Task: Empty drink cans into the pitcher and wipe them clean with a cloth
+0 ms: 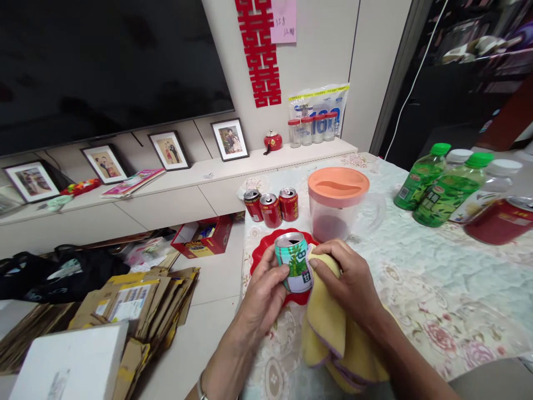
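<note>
My left hand [263, 289] is closed around a green and white drink can [296, 266], whose top faces up with its mouth opened. My right hand [347, 278] grips a yellow cleaning cloth [327, 311] with a purple edge and presses it to the can's right side. The rest of the cloth hangs down below that hand. Behind and beneath the can lies a red scalloped plate [261, 250], partly hidden by the can and my hands. Three red cans [270, 211] stand together just beyond the plate.
A clear pitcher [333, 216] with an orange lid stands behind my right hand. Green bottles [445, 194] and other containers stand at the table's right. Left of the flowered tablecloth [416, 289], flattened cardboard [162, 294] and a white box [70, 361] lie on the floor.
</note>
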`<state>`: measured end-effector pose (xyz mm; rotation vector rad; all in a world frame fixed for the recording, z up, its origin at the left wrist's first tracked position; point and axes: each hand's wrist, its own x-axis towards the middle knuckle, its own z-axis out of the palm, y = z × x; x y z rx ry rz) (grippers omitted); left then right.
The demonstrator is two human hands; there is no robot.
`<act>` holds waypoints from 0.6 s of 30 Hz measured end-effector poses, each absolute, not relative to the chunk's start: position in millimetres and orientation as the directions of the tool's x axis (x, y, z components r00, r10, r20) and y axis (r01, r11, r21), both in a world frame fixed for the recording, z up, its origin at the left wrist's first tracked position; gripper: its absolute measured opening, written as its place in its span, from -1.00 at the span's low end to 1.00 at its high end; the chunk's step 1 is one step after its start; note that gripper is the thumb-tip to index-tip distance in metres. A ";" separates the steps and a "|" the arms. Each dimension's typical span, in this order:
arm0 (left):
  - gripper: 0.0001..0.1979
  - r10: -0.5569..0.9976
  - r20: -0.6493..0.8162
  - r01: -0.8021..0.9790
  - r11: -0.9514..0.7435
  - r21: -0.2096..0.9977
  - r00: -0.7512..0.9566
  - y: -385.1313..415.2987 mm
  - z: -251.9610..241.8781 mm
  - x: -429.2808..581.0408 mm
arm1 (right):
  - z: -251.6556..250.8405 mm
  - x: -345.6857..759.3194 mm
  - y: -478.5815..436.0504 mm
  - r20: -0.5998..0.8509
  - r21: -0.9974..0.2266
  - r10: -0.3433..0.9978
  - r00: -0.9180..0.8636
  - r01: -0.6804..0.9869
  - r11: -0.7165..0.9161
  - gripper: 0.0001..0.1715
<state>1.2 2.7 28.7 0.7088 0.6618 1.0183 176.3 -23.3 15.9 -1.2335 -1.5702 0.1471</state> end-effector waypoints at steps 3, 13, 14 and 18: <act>-0.43 0.916 -0.146 -0.514 0.336 0.789 0.375 3.1 26.4 1.3 | 20.0 172.6 -26.3 0.674 -0.621 0.733 0.095 0.611 0.491 -0.97; -0.29 0.921 -0.102 -0.463 0.283 0.840 0.377 0.5 20.7 5.5 | 25.6 169.2 -31.2 0.730 -0.577 0.680 0.070 0.596 0.558 -0.89; -0.26 0.915 -0.107 -0.451 0.291 0.843 0.389 -0.1 20.2 5.6 | 24.8 170.4 -30.3 0.718 -0.597 0.688 0.107 0.603 0.529 -0.91; -0.23 0.910 -0.094 -0.379 0.260 0.888 0.403 -1.9 18.0 4.5 | 25.7 170.9 -30.6 0.698 -0.625 0.698 0.160 0.612 0.484 -0.95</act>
